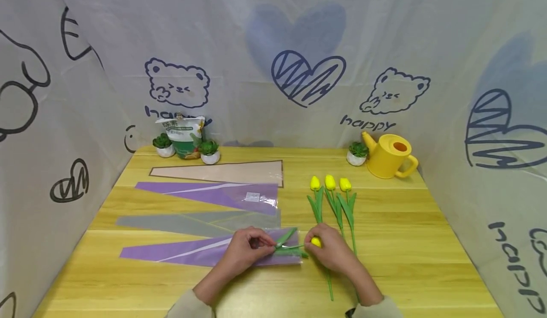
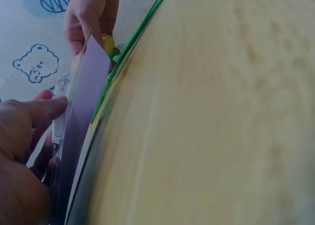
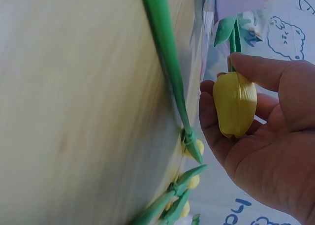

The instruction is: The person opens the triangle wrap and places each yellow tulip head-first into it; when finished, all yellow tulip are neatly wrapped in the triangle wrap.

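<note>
My right hand (image 1: 329, 247) pinches the stem of a yellow tulip (image 3: 235, 104) just under its bloom, and the bloom lies in the hollow of the palm. The tulip's stem and green leaves (image 1: 287, 237) reach left over the wide end of a purple flower sleeve (image 1: 183, 251) with a clear film front. At that sleeve, my left hand (image 1: 245, 251) has its thumb and fingers curled at the film edge, as the left wrist view shows, close to the leaves. The stem's lower end is hidden. Three more yellow tulips (image 1: 330, 182) lie beside and partly under my right hand.
Beyond the hands lie a grey sleeve (image 1: 171, 222), another purple sleeve (image 1: 192, 194) and a beige sleeve (image 1: 222, 171). A green and white bag (image 1: 184, 140) stands between potted plants (image 1: 210, 155) at the back left. A yellow watering can (image 1: 386, 159) stands back right beside another potted plant (image 1: 356, 154).
</note>
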Tool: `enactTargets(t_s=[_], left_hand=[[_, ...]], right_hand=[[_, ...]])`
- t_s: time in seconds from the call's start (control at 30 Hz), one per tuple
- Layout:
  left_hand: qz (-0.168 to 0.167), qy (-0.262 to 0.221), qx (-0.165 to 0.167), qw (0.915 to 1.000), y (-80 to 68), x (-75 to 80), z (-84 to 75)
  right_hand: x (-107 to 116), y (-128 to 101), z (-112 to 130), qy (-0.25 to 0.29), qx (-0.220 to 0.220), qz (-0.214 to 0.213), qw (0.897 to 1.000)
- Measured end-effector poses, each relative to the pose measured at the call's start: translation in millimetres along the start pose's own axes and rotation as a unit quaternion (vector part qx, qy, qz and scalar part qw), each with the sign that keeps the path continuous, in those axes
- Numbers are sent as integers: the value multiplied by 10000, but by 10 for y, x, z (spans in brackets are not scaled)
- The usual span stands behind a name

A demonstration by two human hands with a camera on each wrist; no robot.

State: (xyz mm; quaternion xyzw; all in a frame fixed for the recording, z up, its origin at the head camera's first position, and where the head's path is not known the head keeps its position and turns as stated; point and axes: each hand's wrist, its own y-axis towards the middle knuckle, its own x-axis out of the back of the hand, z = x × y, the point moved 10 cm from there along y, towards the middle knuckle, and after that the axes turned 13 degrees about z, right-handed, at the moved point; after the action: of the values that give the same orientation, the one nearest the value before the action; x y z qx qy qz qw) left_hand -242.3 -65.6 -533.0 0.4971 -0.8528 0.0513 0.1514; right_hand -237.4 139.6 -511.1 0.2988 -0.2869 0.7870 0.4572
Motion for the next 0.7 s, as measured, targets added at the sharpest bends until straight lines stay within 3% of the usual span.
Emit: enactTargets(t_s=[0.4, 0.7], left_hand=[[38, 113, -34, 9999, 22, -21, -17], [128, 10, -16, 9999, 13, -43, 46]], right_hand=[[-91, 88, 58, 113, -113, 31, 9999], [-70, 93, 24, 517, 153, 92, 9985]])
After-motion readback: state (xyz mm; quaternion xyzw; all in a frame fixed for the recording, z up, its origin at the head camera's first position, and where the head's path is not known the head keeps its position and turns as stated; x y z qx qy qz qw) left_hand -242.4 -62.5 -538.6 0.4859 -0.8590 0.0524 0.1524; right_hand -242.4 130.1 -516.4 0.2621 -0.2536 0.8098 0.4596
